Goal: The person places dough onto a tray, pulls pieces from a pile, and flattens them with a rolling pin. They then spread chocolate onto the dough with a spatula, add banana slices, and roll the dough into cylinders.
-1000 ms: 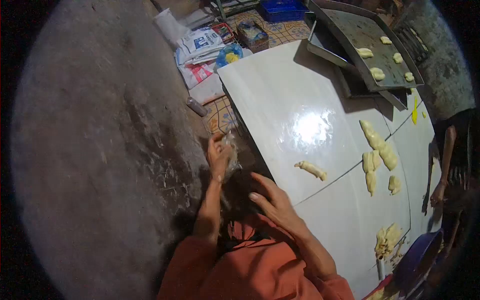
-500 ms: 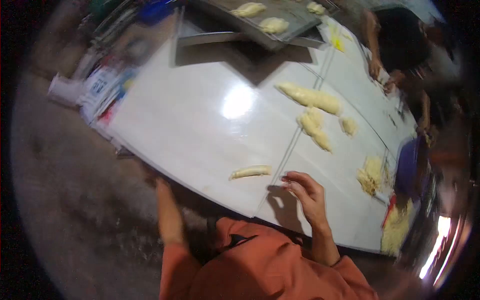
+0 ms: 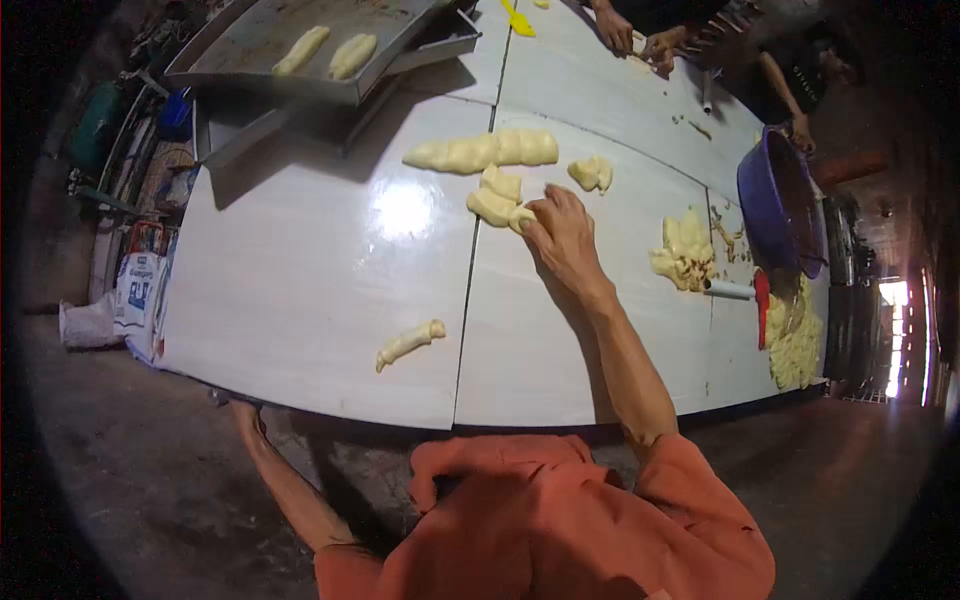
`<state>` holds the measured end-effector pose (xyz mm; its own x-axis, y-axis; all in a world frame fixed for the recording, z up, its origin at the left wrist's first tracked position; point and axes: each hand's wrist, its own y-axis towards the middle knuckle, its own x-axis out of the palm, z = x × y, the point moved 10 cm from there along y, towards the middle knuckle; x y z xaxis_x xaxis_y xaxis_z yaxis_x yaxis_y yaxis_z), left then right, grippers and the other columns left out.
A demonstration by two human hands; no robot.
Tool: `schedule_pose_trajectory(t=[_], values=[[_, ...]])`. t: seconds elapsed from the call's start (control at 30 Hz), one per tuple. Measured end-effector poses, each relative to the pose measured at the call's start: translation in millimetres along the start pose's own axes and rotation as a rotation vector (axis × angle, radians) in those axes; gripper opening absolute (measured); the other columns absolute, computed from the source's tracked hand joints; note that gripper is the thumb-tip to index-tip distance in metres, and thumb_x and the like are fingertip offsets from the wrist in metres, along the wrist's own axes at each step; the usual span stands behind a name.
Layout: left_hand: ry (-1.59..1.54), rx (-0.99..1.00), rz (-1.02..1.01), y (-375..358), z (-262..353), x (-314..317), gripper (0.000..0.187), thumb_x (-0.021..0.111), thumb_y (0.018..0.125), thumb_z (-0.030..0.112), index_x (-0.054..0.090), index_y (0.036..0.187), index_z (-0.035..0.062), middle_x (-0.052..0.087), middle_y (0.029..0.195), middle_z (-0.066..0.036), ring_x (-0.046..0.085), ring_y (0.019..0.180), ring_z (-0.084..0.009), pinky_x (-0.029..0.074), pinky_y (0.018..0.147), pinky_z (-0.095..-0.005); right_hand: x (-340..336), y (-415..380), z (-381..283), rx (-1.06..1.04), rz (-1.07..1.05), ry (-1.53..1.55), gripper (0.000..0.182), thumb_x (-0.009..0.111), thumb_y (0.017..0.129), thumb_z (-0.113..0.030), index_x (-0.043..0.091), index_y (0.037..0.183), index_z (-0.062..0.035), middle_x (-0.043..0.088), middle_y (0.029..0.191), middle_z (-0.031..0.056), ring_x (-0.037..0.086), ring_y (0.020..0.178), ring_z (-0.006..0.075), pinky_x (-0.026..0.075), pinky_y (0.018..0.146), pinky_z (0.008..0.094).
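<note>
My left hand [image 3: 243, 410] is at the table's near edge, left of and much closer to me than the long dough roll [image 3: 482, 152]; its fingertips are hidden, so I cannot tell how they are set or whether they hold anything. On the near side of that roll, a short dough strip [image 3: 408, 344] lies apart on the tabletop [image 3: 320, 290]. My right hand [image 3: 566, 238] seems to pinch the near right end of a folded dough piece [image 3: 494, 202] between thumb and forefinger, my other fingers bent just above.

A light pinch with the pads suits dough this soft: nails would dent it and a hard tug would draw it thin. I should ease it free from underneath, since its far end lies against the roll and could drag it along.

The folded piece sits just on the near side of the roll, pale yellow, smooth and slightly glossy, thick and lumpy where it doubles over. The roll itself is plump, with shallow bulges along its length. Right of it is a small dough lump [image 3: 591, 174]; farther right, a purple tub [image 3: 774, 195]. Left of it and beyond stands a metal tray [image 3: 365, 87]; beyond it to the right, a co-worker's hands [image 3: 660, 48] are at work.
</note>
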<state>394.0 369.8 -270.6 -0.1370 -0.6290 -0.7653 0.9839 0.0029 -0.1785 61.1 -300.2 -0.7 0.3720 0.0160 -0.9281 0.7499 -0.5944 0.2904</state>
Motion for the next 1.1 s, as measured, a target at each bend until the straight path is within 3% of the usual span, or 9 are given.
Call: schedule_pose_trajectory(t=[0.1, 0.17, 0.2, 0.43, 0.47, 0.57, 0.67, 1.03, 1.1], values=[[-0.051, 0.003, -0.015, -27, 4, -49, 0.067, 0.063, 0.105, 0.036, 0.036, 0.160, 0.0080, 0.041, 0.162, -0.019, 0.042, 0.146, -0.0301, 0.039, 0.117, -0.0433, -9, -3, -6, -0.081, -0.069, 0.397, 0.034, 0.063, 0.098, -0.028, 0.065, 0.117, 0.0007, 0.067, 0.117, 0.0252, 0.066, 0.109, 0.0363, 0.051, 0.095, 0.0449], [-0.068, 0.054, 0.072, -64, 45, -94, 0.064, 0.065, 0.103, 0.030, 0.041, 0.158, 0.0072, 0.047, 0.156, -0.019, 0.049, 0.139, -0.0307, 0.043, 0.112, -0.0404, -13, -18, 8, 0.245, -0.352, 0.567, 0.031, 0.065, 0.095, -0.027, 0.064, 0.107, 0.0012, 0.071, 0.099, 0.0228, 0.071, 0.088, 0.0353, 0.055, 0.082, 0.0430], [-0.102, 0.107, 0.159, -91, 81, -117, 0.061, 0.068, 0.102, 0.025, 0.045, 0.155, 0.0065, 0.054, 0.150, -0.020, 0.056, 0.131, -0.0312, 0.046, 0.108, -0.0374, -26, -22, 12, 0.204, -0.259, 0.601, 0.019, 0.070, 0.096, -0.018, 0.063, 0.099, -0.0013, 0.065, 0.083, 0.0028, 0.060, 0.073, 0.0091, 0.049, 0.066, 0.0252], [-0.463, 0.308, -0.006, -231, 313, -76, 0.048, 0.070, 0.100, 0.012, 0.057, 0.144, 0.0020, 0.064, 0.136, -0.013, 0.062, 0.119, -0.0220, 0.053, 0.096, -0.0371, -49, -101, -4, 0.202, -0.852, 0.831, 0.021, 0.071, 0.094, -0.019, 0.071, 0.108, -0.0031, 0.071, 0.094, 0.0057, 0.068, 0.086, 0.0123, 0.053, 0.070, 0.0261], [-0.538, 0.253, -0.142, -253, 345, -45, 0.046, 0.070, 0.098, 0.010, 0.059, 0.142, 0.0013, 0.066, 0.133, -0.013, 0.063, 0.116, -0.0212, 0.054, 0.093, -0.0368, -42, -111, -10, 0.136, -0.871, 0.690, 0.034, 0.072, 0.092, -0.028, 0.071, 0.114, -0.0024, 0.073, 0.106, 0.0162, 0.070, 0.101, 0.0287, 0.055, 0.088, 0.0387], [-0.197, 0.755, -0.427, -335, 447, 28, 0.037, 0.074, 0.091, 0.007, 0.068, 0.127, 0.0010, 0.072, 0.118, -0.016, 0.070, 0.103, -0.0293, 0.055, 0.087, -0.0373, -54, -117, -14, -0.079, -0.514, 0.514, 0.032, 0.066, 0.096, -0.024, 0.069, 0.120, -0.0027, 0.069, 0.119, 0.0207, 0.067, 0.111, 0.0350, 0.054, 0.096, 0.0423], [-0.072, 1.184, -0.569, -412, 486, 78, 0.040, 0.076, 0.088, 0.016, 0.068, 0.127, 0.0058, 0.070, 0.123, -0.013, 0.068, 0.111, -0.0310, 0.052, 0.090, -0.0426, -77, -131, 8, 0.060, -0.299, 0.576, 0.032, 0.063, 0.099, -0.019, 0.066, 0.126, -0.0020, 0.065, 0.125, 0.0214, 0.065, 0.116, 0.0361, 0.052, 0.098, 0.0447], [0.054, 1.238, -0.542, -431, 506, 145, 0.057, 0.074, 0.090, 0.020, 0.057, 0.141, 0.0008, 0.062, 0.134, -0.016, 0.061, 0.115, -0.0324, 0.045, 0.094, -0.0444, -58, -181, 19, 0.318, -0.066, 0.724, 0.024, 0.069, 0.097, -0.019, 0.072, 0.112, 0.0002, 0.075, 0.096, 0.0164, 0.073, 0.080, 0.0312, 0.057, 0.071, 0.0381], [0.087, 1.171, -0.593, -421, 502, 145, 0.059, 0.075, 0.089, 0.021, 0.057, 0.142, 0.0027, 0.062, 0.134, -0.015, 0.061, 0.117, -0.0318, 0.045, 0.094, -0.0450, -43, -191, 28, 0.500, -0.348, 0.829, 0.029, 0.066, 0.100, -0.020, 0.071, 0.121, -0.0009, 0.075, 0.087, 0.0157, 0.072, 0.070, 0.0262, 0.057, 0.066, 0.0353]])
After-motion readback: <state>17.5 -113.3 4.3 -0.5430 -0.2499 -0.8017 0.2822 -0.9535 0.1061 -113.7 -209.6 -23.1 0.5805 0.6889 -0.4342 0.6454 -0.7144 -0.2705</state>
